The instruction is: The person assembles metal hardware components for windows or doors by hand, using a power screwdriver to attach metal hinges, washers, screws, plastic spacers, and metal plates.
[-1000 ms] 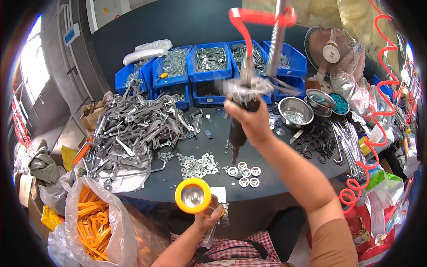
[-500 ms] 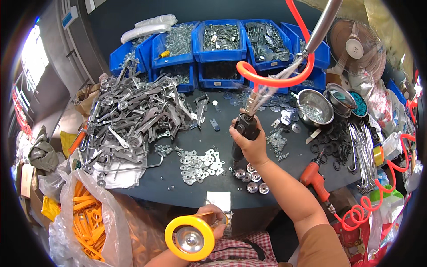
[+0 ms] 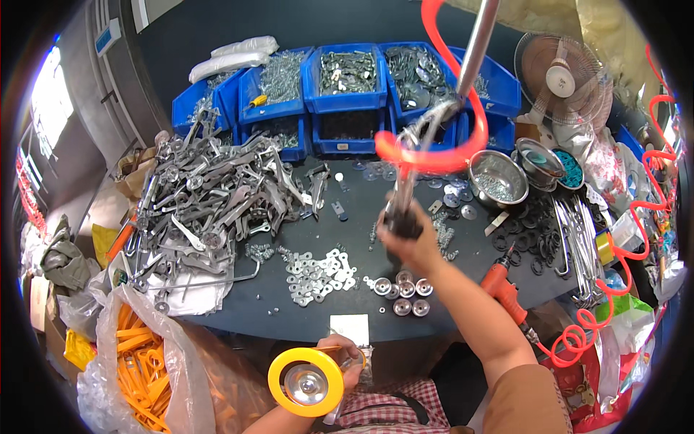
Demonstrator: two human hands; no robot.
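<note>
Low at the front edge, my left hand (image 3: pixel 348 354) is closed on a round yellow plastic piece (image 3: pixel 277 387) with a shiny metal cup (image 3: pixel 309 383) in its middle. My right hand (image 3: pixel 421 249) is wrapped round a black power screwdriver (image 3: pixel 402 221) over the middle of the table. Motion blurs the screwdriver, and its lower end is hard to make out. A red coiled hose (image 3: pixel 434 160) and a metal rod (image 3: pixel 478 47) lead up from it. Just below that hand lie several round metal cups (image 3: pixel 406 288). Flat metal links (image 3: pixel 316 278) are spread to their left.
A heap of grey metal levers (image 3: pixel 217 188) covers the left side. Blue bins (image 3: pixel 345 101) of small parts line the back. Steel bowls (image 3: pixel 499 178), black rings (image 3: pixel 538 242) and a red power tool (image 3: pixel 500 286) lie right. A bag of yellow pieces (image 3: pixel 141 365) stands front left.
My right hand and the screwdriver have shifted slightly right and toward me, away from the metal cups. My left hand still holds the yellow piece. The whole view has shifted a little.
</note>
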